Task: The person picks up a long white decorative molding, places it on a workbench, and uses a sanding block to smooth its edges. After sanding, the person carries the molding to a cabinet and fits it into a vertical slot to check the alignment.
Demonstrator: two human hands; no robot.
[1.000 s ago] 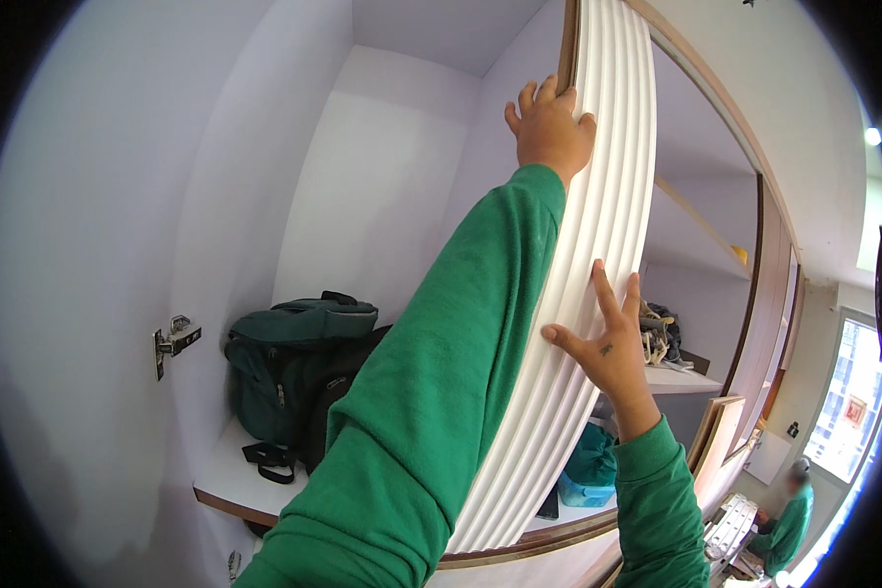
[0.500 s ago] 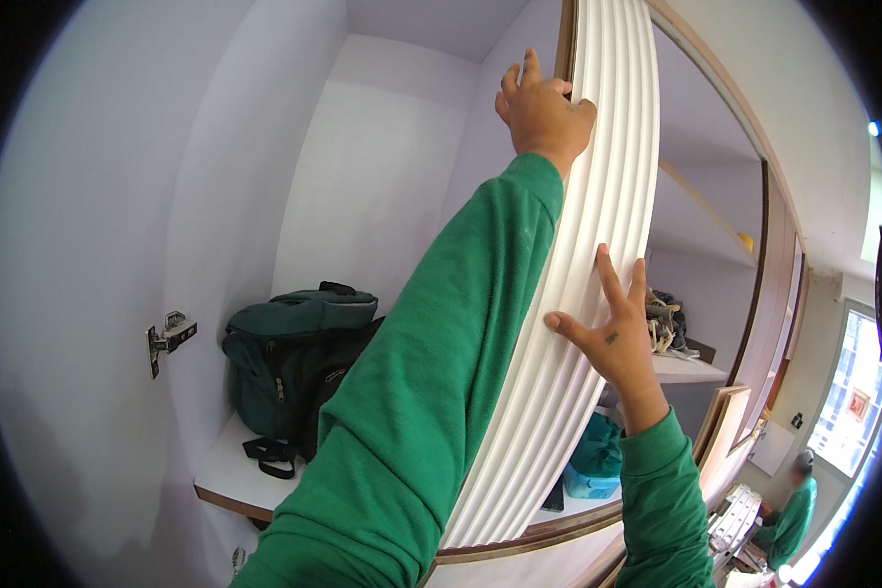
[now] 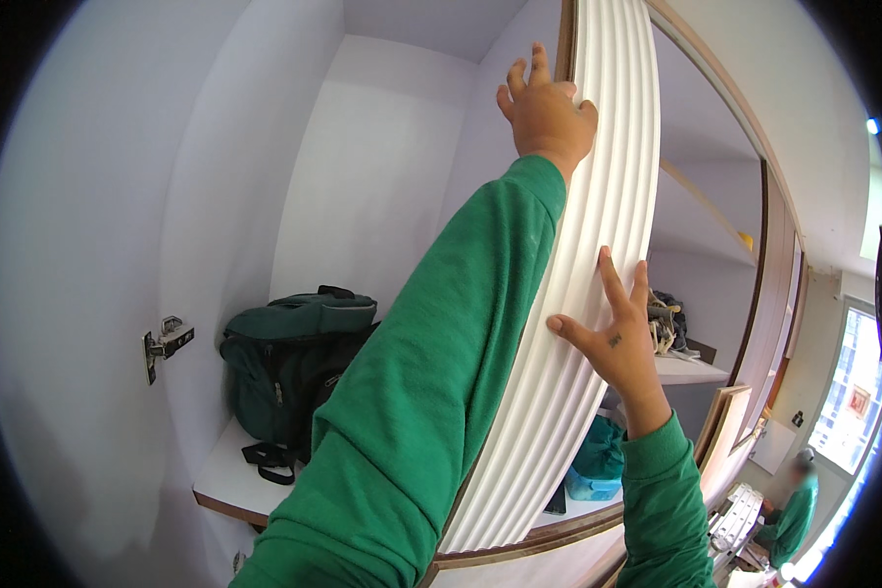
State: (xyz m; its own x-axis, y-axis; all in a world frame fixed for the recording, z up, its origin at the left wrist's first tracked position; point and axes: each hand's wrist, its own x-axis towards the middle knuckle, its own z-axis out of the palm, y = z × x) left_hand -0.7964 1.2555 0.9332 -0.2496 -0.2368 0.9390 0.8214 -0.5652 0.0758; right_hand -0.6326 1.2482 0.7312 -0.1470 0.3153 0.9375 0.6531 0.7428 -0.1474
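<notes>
A tall white fluted panel [image 3: 608, 186] stands upright along the cabinet's divider, its ridges running lengthwise. High up, my left hand [image 3: 549, 113] is at the panel's left edge, thumb side against it, with the other fingers spread and partly bent over the open compartment. Lower down, my right hand [image 3: 622, 338] rests on the panel's right part. Its thumb and fingers are spread across the ridges, and neither hand is wrapped round anything. My left sleeve hides part of the panel's lower left edge.
At left, a dark green backpack [image 3: 299, 338] sits on a white shelf [image 3: 227, 475], near a metal hinge [image 3: 170, 343]. Right of the panel are a teal bag [image 3: 598, 446], a shelf with cluttered items [image 3: 668, 323] and leaning boards [image 3: 720, 426]. A person in green [image 3: 794, 514] is far right.
My left hand has shifted very slightly, its fingers a little more raised. The right hand keeps its place on the panel, and the view has barely moved.
</notes>
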